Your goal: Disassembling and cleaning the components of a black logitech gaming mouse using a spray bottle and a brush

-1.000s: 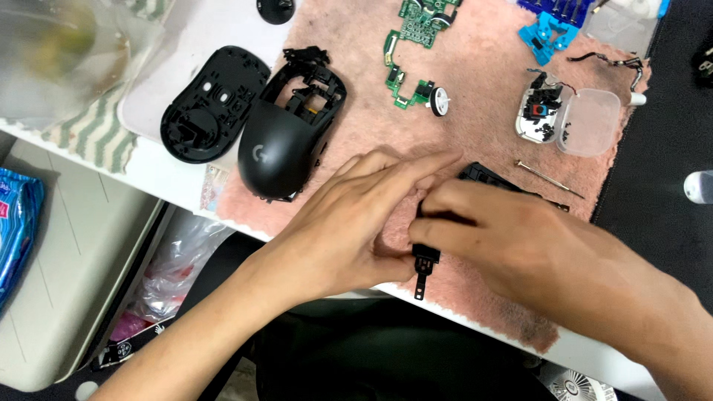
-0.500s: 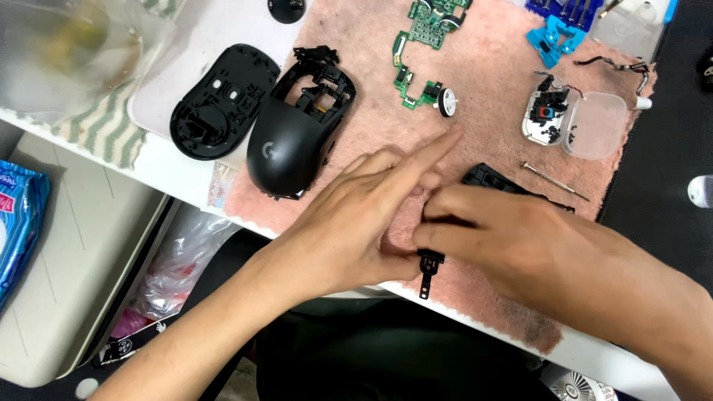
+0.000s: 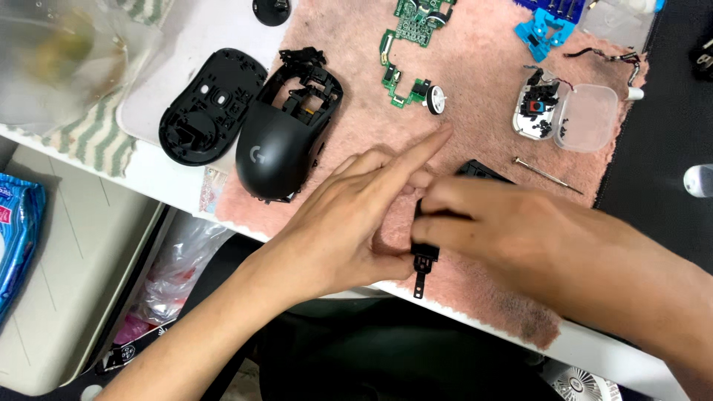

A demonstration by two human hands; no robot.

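Centre of the frame, low on the pink towel point(image 3: 475, 67): one small black plastic part point(image 3: 423, 263), flat with a thin stem pointing toward the lower edge. Right hand point(image 3: 505, 230) comes in from the right, thumb and fingertips closed on the upper end of the part. Left hand point(image 3: 356, 215) comes in from the lower left, its fingers loosely together beside the part, forefinger stretched out straight toward the upper right; whether it grips the part cannot be told.

Just behind the right hand: a second black piece point(image 3: 483, 171), mostly hidden. Right of it, on the towel: a slim screwdriver point(image 3: 546, 174).

Upper left of centre: black mouse top shell point(image 3: 286, 137), open at its far end. Beside it to the left, on a white pad: black mouse base point(image 3: 208, 104), inside facing up.

Upper centre: green circuit board point(image 3: 405, 48) with a scroll wheel point(image 3: 434, 99) at its lower end. Upper right: blue plastic part point(image 3: 546, 30); small clear lidded box point(image 3: 564, 115) holding tiny dark pieces.

Upper left corner: clear plastic bag point(image 3: 59, 52) over a striped cloth point(image 3: 89, 137).
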